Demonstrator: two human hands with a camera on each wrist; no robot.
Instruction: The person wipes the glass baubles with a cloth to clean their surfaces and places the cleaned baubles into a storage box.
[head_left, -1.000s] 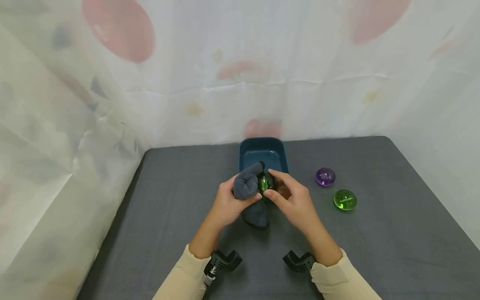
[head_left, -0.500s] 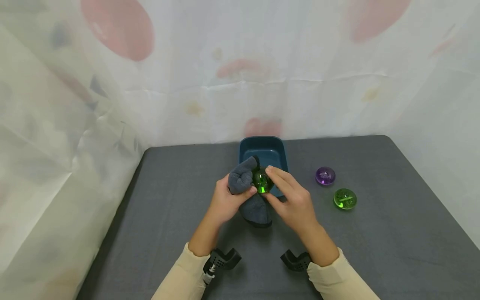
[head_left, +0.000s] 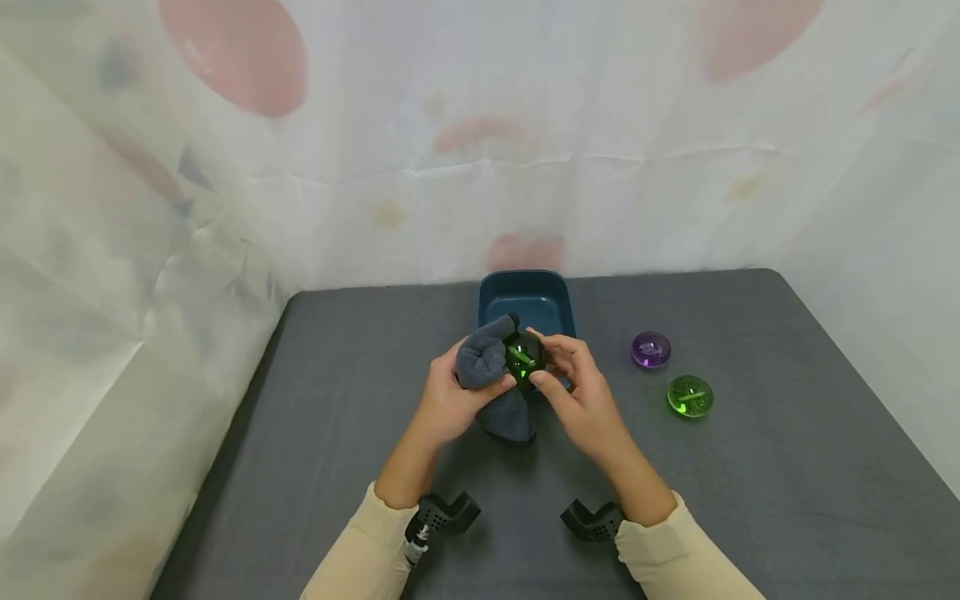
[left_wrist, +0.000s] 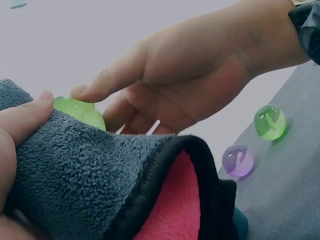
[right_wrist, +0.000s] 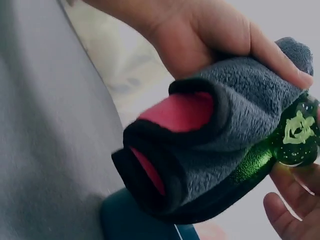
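In the head view we see our left hand (head_left: 450, 400) at the centre of the frame, fingers and thumb curled round a bunched grey fleece cloth (head_left: 483, 362), pressing it against a green glass ball (head_left: 525, 360) that our right hand (head_left: 581, 400) pinches between thumb and curled fingers. The ball sits between the two hands, just in front of a dark blue tray (head_left: 525, 296) on the grey table (head_left: 300, 417). To the right of the frame lie a purple glass ball (head_left: 650, 350) and, nearer us, a second green glass ball (head_left: 690, 396), both apart from the hands. In the left wrist view the cloth (left_wrist: 100, 175) fills the lower left, its pink lining showing; our left thumb (left_wrist: 25, 117) lies along it, and the held ball (left_wrist: 82, 111) peeps out above, touched by a right fingertip (left_wrist: 82, 91). In the right wrist view the left hand (right_wrist: 200, 35) grips the cloth (right_wrist: 225, 135) from the top, and the ball (right_wrist: 295, 132) sits at the right edge against the cloth, with right fingers (right_wrist: 290, 200) curled beneath it.
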